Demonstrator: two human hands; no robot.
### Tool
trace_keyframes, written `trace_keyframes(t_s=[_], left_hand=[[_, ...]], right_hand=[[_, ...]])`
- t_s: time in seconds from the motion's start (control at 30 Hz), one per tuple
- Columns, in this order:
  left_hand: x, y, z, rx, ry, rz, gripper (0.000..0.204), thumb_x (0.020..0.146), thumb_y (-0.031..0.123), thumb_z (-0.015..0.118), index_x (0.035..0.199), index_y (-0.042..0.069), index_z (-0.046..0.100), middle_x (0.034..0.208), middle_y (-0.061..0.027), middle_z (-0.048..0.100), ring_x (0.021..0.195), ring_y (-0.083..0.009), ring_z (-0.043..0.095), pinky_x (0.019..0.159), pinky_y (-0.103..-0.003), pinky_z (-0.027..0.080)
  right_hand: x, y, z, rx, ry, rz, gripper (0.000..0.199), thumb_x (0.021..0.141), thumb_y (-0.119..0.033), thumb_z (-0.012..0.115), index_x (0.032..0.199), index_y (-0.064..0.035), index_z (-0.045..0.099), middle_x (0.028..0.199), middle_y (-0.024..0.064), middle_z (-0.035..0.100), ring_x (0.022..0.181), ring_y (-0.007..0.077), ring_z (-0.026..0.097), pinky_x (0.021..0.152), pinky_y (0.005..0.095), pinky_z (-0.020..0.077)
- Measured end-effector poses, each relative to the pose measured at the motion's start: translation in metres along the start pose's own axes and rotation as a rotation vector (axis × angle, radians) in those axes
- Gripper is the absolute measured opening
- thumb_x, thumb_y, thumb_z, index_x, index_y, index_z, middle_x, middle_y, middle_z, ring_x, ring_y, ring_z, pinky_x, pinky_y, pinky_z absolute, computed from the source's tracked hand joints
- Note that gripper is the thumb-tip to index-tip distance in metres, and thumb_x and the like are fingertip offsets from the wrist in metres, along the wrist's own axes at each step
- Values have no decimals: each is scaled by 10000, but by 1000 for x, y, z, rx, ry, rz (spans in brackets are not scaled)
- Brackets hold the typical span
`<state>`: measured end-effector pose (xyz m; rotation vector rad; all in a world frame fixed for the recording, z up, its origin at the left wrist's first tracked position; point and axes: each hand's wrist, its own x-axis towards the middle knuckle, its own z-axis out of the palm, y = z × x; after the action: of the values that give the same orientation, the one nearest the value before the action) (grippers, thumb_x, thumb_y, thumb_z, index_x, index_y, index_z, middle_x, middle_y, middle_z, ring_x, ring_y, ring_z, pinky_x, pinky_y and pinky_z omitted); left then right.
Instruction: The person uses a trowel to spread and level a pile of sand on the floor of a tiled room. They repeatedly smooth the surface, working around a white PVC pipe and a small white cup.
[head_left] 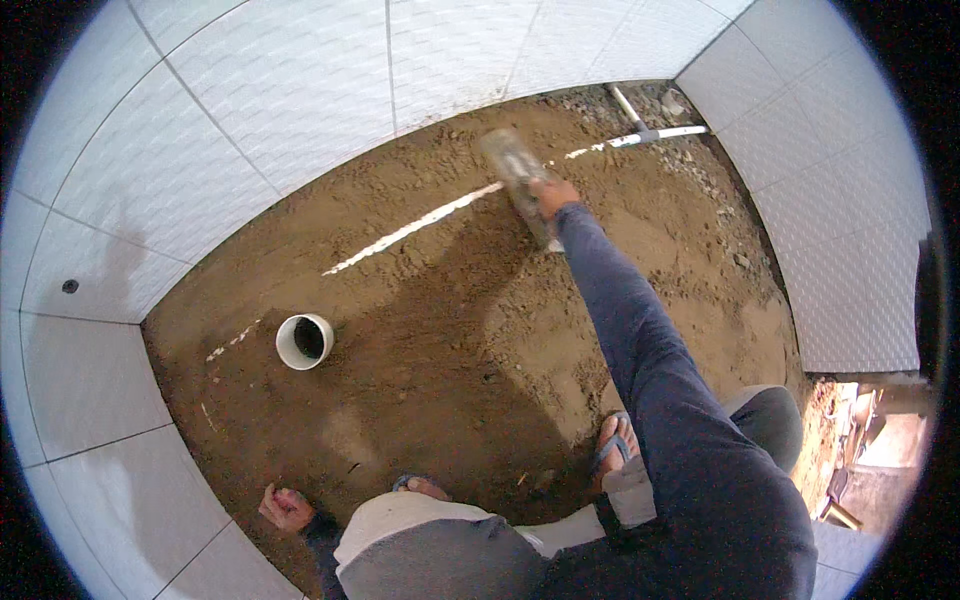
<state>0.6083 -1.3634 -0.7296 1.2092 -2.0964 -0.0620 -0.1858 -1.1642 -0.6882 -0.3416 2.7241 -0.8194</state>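
From where I stand, the right hand (556, 197) is closed around the grip of a flat rectangular float (513, 165), out at the end of a long sleeved arm; the knuckles cover the handle, and the blade is smeared by blur, so I can't make out its edges cleanly. The float lies slantwise over the brown soil (430, 330) and across the line of a white pipe (415, 229), hiding a stretch of it; the pipe itself is mostly buried, only a thin strip along its top breaking through. Towards the far right corner the dirt leaves more of it bare, with a dark grey fitting (648, 136) where a second white length joins. The left hand (286, 508) is low on the other side, near the soil, its fingers curled in (a reddish patch shows by the fingertips), and I can't tell whether anything is tucked inside. A white pipe stub (288, 345) sticks up nearer that hand, its mouth too dark to see down. Knees and grey trousers (440, 555) block much of the near ground; one sandalled foot (615, 445) shows beside the sleeve, the other mostly hidden. Pale tiled walls (300, 100) rise around, cut off by the black rim.
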Motion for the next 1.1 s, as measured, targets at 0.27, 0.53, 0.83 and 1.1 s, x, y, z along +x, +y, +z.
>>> trace_keyframes(t_s=[0.27,0.53,0.83,1.1], left_hand=[[-10,-21,3,-144,-34,-234,286,893,250,578,1071,33,633,796,-105,474,585,-191,433,515,-338,366],[-5,-8,6,69,-70,-51,271,866,182,629,1099,44,618,907,-139,542,771,-259,531,667,-382,447],[64,122,52,-95,-101,229,301,862,175,651,1126,40,596,968,-150,566,853,-268,558,734,-382,476],[87,312,111,-410,-306,549,336,860,160,662,1161,39,575,999,-146,562,883,-262,557,765,-382,489]], right_hand=[[-57,120,-36,962,-17,605,532,903,-481,518,1083,15,583,701,149,607,431,255,527,383,436,467],[-250,78,-3,-93,-699,-579,541,905,-546,476,912,-33,648,779,176,653,765,361,637,720,474,498],[-278,99,-204,-374,-638,-477,568,823,-635,537,928,-94,673,793,205,664,784,390,654,692,489,518],[-268,257,-205,-191,-125,-13,505,862,-539,527,976,-66,659,869,237,654,824,440,630,748,520,498]])
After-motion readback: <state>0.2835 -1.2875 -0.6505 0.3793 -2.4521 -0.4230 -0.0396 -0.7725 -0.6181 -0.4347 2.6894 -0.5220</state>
